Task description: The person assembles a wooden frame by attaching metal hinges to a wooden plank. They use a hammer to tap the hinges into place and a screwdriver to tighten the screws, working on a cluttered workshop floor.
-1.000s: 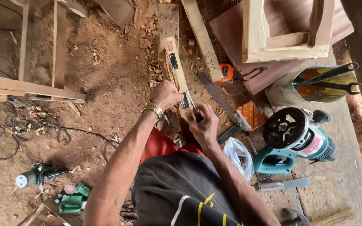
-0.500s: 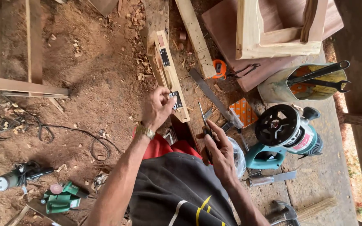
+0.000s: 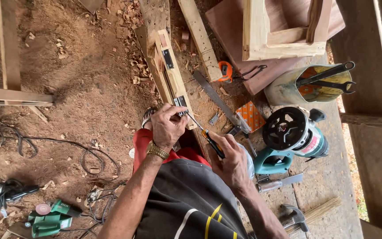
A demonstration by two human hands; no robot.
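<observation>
At the lower left of the frame a green power tool [image 3: 49, 221] lies on the sawdust-covered dirt floor [image 3: 89, 102] beside a loose black cable [image 3: 82, 161]. Centre frame, the left hand [image 3: 168, 126], with a gold wristwatch [image 3: 157, 151], is closed with its fingertips pinched at a small metal hinge [image 3: 180, 102] on the near end of a long pale wooden piece [image 3: 169, 73]. The right hand [image 3: 230, 160] is wrapped around the handle of a yellow-and-black screwdriver [image 3: 208, 138], whose tip meets that hinge. Right of it stands a teal electric router [image 3: 290, 139], and at upper right a battered round metal bucket [image 3: 308, 86] holds black-handled clamps or pliers; which, I cannot tell.

Half a second ago the right hand was open near the tools on the bench; now it grips the screwdriver, and the view has shifted.

The grey workbench top [image 3: 328, 177] ends at the wooden rail on the right; open dirt lies left of the hands.
</observation>
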